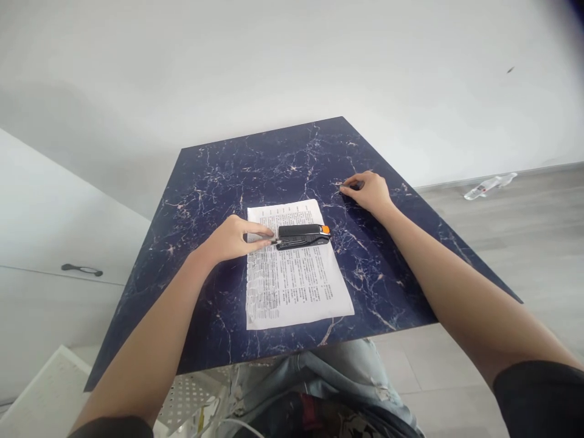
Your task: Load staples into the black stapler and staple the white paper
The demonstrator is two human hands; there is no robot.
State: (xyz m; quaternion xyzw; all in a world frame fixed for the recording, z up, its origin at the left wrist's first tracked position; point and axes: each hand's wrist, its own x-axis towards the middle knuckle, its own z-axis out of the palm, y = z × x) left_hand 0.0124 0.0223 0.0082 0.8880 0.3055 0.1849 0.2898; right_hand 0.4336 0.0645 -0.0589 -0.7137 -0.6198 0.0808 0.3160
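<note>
A black stapler with an orange tip lies on its side on the printed sheets of paper, its two arms apart. My left hand is at the stapler's left end, its fingers closed around a thin metal part between the arms. To the right, beyond the paper, my right hand is low over the dark blue marbled table. Its thumb and index finger are pinched together at the tabletop. Whatever may be between those fingertips is too small to make out.
A clear plastic bottle lies on the grey floor by the wall at right. White drawers with a dark handle stand at left. A perforated white shelf is below the table's near edge.
</note>
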